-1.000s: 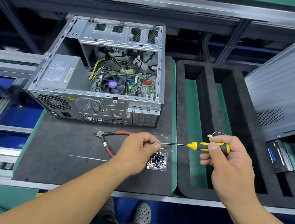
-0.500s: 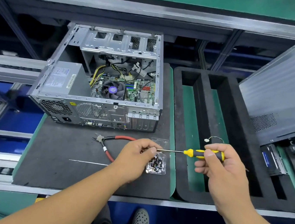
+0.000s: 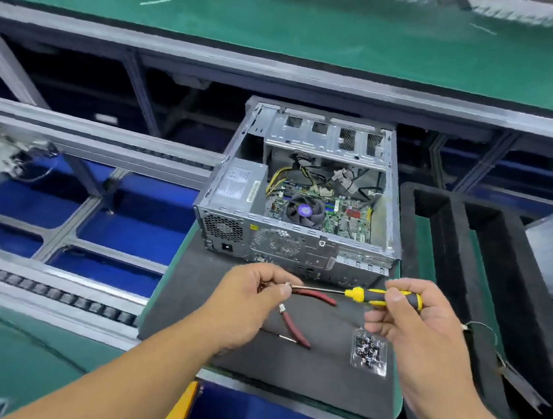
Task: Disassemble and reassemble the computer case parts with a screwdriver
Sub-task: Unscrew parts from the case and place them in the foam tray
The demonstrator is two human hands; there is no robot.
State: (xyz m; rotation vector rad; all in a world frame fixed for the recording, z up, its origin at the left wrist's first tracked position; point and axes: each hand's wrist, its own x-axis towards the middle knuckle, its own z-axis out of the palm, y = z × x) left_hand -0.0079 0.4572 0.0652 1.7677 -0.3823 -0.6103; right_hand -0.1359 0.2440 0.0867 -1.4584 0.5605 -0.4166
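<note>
Yellow-and-black, the screwdriver (image 3: 383,297) lies level in my right hand (image 3: 416,328), fingers curled round the handle with the thumb on top; that rubbery grip is the place to hold it, since the thin steel shaft looks slick. My left hand (image 3: 243,303) pinches what looks like a small screw (image 3: 288,284) at the tip between thumb and fingertips. I judge it light, hard and easy to drop, so a firm pinch by the head suits it. Both hands hover above the dark mat (image 3: 301,370), just in front of the open computer case (image 3: 304,195), whose sheet metal looks stiff and sharp-edged. Red-handled pliers (image 3: 296,328) and a clear tray of screws (image 3: 369,354) rest on the mat below.
</note>
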